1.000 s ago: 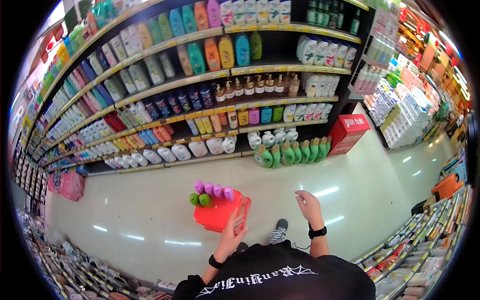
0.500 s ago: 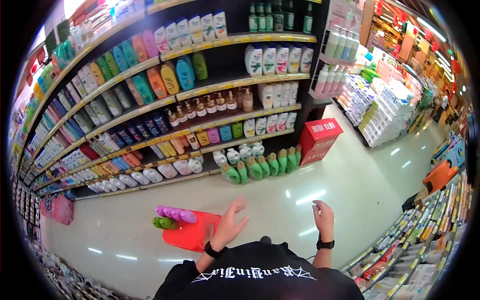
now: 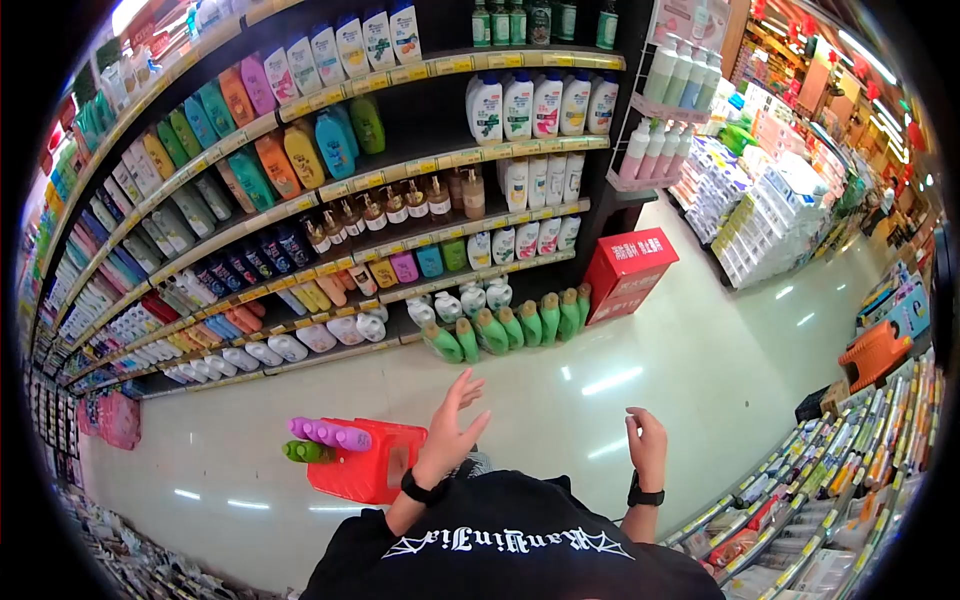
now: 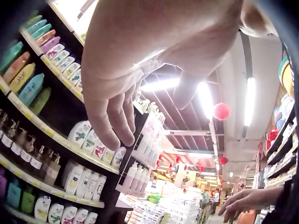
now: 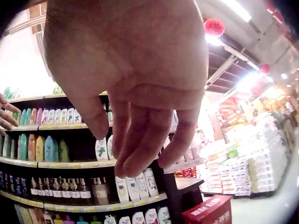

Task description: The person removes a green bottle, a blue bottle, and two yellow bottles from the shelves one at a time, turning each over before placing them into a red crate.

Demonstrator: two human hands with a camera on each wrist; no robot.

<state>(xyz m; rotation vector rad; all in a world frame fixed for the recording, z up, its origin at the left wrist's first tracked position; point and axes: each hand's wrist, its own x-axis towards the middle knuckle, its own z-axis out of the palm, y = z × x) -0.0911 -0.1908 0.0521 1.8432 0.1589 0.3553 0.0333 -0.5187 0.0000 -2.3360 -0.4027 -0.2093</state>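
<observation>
My left hand [image 3: 450,430] is raised over the right side of a red stool [image 3: 365,462], fingers spread and nothing held. Purple bottles [image 3: 330,433] and green bottles [image 3: 307,451] stand at the stool's left side. Off to the right, my right hand [image 3: 647,440] hangs in the air with its fingers loosely bent and holds nothing. The left wrist view has the left hand [image 4: 154,60] empty, its fingers relaxed. In the right wrist view the right hand [image 5: 135,84] is empty too, fingers loosely bent, with shelves behind it.
Shelves of shampoo bottles [image 3: 517,108] run along the far side. Green jugs [image 3: 505,328] stand on the floor before them, beside a red box [image 3: 630,275]. Stacked white packs [image 3: 770,225] stand at the right, and a slanted goods display [image 3: 830,480] lines the near right.
The view has turned right, so the stool and its bottles now appear further left. My left hand has moved away from the stool's right edge, its fingers spreading.
</observation>
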